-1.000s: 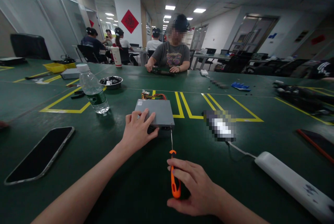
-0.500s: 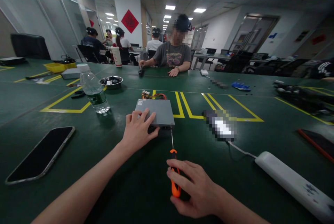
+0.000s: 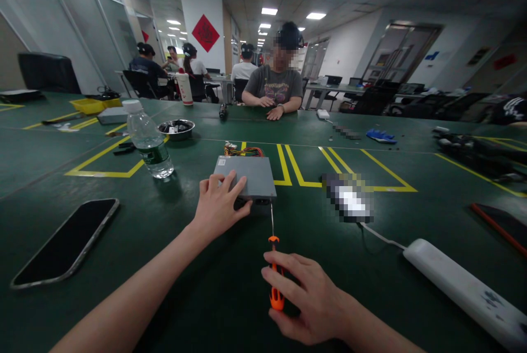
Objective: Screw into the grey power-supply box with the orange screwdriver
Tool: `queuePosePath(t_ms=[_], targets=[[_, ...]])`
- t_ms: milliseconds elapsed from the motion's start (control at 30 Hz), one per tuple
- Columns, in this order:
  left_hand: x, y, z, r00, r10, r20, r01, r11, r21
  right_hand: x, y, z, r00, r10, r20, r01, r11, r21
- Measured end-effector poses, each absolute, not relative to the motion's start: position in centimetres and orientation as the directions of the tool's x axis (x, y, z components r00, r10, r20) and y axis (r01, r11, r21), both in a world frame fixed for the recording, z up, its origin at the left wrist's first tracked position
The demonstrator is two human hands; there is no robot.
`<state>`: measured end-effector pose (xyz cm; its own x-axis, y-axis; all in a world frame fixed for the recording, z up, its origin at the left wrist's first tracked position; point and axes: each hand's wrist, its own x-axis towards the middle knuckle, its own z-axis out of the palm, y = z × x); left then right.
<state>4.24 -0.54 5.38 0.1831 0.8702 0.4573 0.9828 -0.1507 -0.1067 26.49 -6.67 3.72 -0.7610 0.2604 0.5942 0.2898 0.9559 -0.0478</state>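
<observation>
A grey metal computer power supply (image 3: 258, 173) lies on the green table in front of me, its bundle of coloured cables (image 3: 242, 150) at the far side. My left hand (image 3: 219, 199) grips its left near corner, fingers spread over the top and thumb against the near face. In my right hand (image 3: 307, 298) is an orange-and-black screwdriver (image 3: 275, 281), held by its handle between fingers and thumb. The screwdriver's shaft points away from me, and its tip meets the near face of the power supply by the right corner. The tip itself is too small to make out.
A water bottle (image 3: 151, 141) and a phone (image 3: 66, 243) stand and lie to the left, with a metal bowl (image 3: 176, 129) beyond. On the right are a blurred-out lit device (image 3: 349, 199) and a white power strip (image 3: 461, 287). Across the table sits a person (image 3: 274, 81).
The screwdriver handle has turned about its axis in my right hand. My left hand stays put. Across the table, the person's hand has left the dark object and moved toward their other hand.
</observation>
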Motion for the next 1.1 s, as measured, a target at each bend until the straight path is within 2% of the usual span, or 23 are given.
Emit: queuePosePath(t_ms=[167, 267, 367, 467, 567, 700, 833, 967, 1100], targets=[[4.25, -0.55, 5.39, 0.175, 0.87, 0.461, 0.984, -0.15, -0.091, 26.25, -6.55, 3.67, -0.745, 0.209, 0.633, 0.27, 0.963, -0.001], [4.23, -0.51, 5.35, 0.174, 0.871, 0.459, 0.985, -0.153, -0.082, 26.51, -6.59, 3.17, -0.715, 0.268, 0.646, 0.303, 0.951, -0.06], [4.19, -0.49, 5.32, 0.177, 0.871, 0.459, 0.984, -0.154, -0.086, 26.7, -6.77, 3.25, -0.744, 0.316, 0.588, 0.325, 0.941, -0.095], [4.16, -0.51, 5.33, 0.18, 0.869, 0.46, 0.984, -0.16, -0.083, 26.49, -6.83, 3.72, -0.789, 0.277, 0.548, 0.311, 0.95, -0.033], [4.16, -0.55, 5.36, 0.179, 0.87, 0.46, 0.984, -0.157, -0.084, 26.08, -6.68, 3.74, -0.768, 0.233, 0.596, 0.298, 0.954, 0.012], [4.17, -0.53, 5.38, 0.181, 0.869, 0.46, 0.983, -0.148, -0.106, 25.99, -6.52, 3.11, -0.707, 0.237, 0.666, 0.302, 0.953, -0.019], [4.19, -0.51, 5.4, 0.18, 0.872, 0.456, 0.983, -0.147, -0.108, 26.29, -6.69, 3.31, -0.733, 0.288, 0.616, 0.311, 0.948, -0.072], [4.21, -0.55, 5.43, 0.177, 0.869, 0.462, 0.984, -0.15, -0.095, 26.15, -6.73, 3.96, -0.79, 0.26, 0.555, 0.301, 0.953, -0.017], [4.23, -0.53, 5.38, 0.184, 0.867, 0.463, 0.983, -0.149, -0.111, 25.93, -6.53, 3.49, -0.746, 0.232, 0.624, 0.295, 0.956, -0.002]])
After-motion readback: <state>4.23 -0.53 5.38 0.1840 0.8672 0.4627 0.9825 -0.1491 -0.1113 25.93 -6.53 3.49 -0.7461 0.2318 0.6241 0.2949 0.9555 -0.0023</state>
